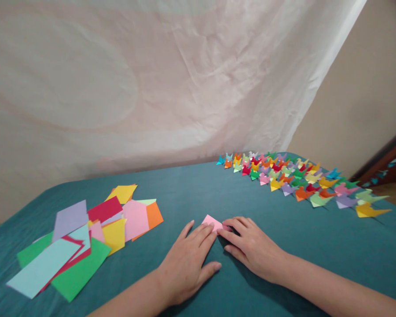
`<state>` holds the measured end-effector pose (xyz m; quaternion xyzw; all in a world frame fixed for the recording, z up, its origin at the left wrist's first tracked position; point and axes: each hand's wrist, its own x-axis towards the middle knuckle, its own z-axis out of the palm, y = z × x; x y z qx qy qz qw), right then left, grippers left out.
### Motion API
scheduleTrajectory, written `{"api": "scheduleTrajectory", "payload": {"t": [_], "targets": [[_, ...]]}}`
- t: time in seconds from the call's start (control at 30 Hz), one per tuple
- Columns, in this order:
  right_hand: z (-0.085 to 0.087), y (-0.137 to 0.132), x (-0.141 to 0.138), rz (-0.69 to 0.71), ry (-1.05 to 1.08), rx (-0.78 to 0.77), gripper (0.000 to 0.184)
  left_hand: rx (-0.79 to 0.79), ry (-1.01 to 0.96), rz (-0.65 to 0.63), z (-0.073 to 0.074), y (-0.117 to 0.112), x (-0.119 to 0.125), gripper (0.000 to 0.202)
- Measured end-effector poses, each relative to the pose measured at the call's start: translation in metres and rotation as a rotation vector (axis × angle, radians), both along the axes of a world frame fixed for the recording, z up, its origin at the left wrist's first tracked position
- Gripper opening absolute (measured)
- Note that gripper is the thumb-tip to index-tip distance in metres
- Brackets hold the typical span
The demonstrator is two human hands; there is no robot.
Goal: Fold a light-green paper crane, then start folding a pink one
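A small pink folded sheet of origami paper (pixel 212 221) lies on the teal cloth in front of me, partly covered by my fingers. My left hand (pixel 190 255) rests palm down with its fingers stretched over the paper's left and near side, the thumb held apart. At the paper's right corner, my right hand (pixel 251 246) has its fingertips closed on the edge, a bit of pink showing among them. The near part of the folded paper is hidden under both hands.
Loose coloured paper sheets (pixel 69 273) lie overlapping on the left side of the teal tablecloth (pixel 181 189). Rows of small folded paper birds (pixel 285 187) stand at the back right. Behind the table hangs a pale curtain (pixel 185 88).
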<state>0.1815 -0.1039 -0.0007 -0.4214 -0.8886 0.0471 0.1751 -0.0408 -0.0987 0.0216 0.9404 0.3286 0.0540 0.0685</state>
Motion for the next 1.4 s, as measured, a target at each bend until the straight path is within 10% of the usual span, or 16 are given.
{"api": "scheduleTrajectory", "payload": {"t": [1.4], "targets": [[0.02,0.001,0.018,-0.064,-0.212,0.073,0.014,0.016,0.055,-0.001,0.008,0.001,0.003,0.059]]}}
